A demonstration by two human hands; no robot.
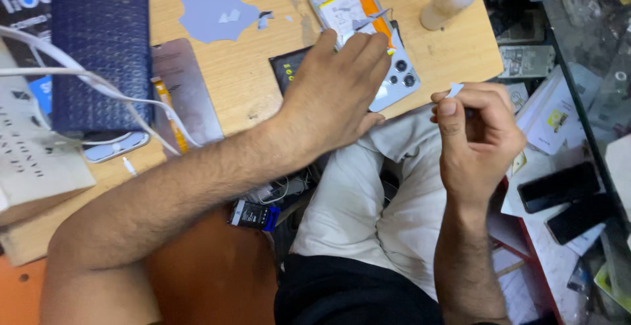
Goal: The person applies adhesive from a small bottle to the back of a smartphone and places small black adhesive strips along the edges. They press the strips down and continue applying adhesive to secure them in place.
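A: Where is the opened phone [368,36]?
B: Upper centre, on the counter [243,75]; left hand [338,88] presses flat on it.
A: The right hand [480,134]?
B: Right of centre, its grip pinching a small white scrap [455,89].

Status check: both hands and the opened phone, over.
Left hand pressing flat on opened white phone at wooden table edge. Right hand pinching small white strip off the table. Black battery beside phone.

A cluttered wooden workbench in a small repair stall

The pale wooden table [243,82] shows scuffs and a grey patch; a dark blue box [98,49] sits at its left, an orange stool surface [197,279] below, glass shelving [591,49] at right.
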